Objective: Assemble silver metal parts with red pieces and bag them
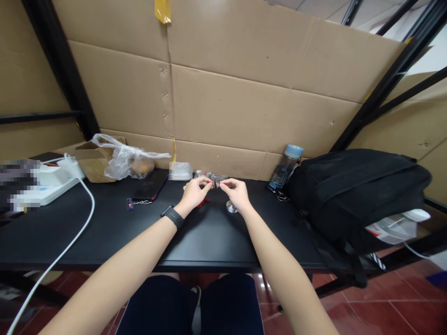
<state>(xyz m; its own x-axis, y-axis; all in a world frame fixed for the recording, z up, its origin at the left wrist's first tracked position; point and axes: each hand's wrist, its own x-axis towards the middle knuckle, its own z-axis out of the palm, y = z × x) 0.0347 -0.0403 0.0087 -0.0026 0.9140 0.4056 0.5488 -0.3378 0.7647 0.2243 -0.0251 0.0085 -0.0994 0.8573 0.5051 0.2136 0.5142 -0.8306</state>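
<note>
My left hand (194, 191), with a dark watch on the wrist, and my right hand (238, 193) meet above the black table. Between their pinched fingertips is a small dark piece (216, 184) with a bit of red at its sides. Both hands grip it, but it is too small for me to tell its kind. A red cord-like item (203, 202) lies on the table by my left hand. Just below my right hand sits a shiny round metal piece (231, 207), partly covered by the hand. Clear plastic packaging (203, 174) lies behind the fingers.
A black backpack (359, 190) and a water bottle (283, 167) stand on the right. To the left are a phone (150, 185), a keychain (139, 203), a plastic bag (122, 160), a cardboard box (92, 163) and a white cable (91, 209). Cardboard panels (223, 93) wall the back.
</note>
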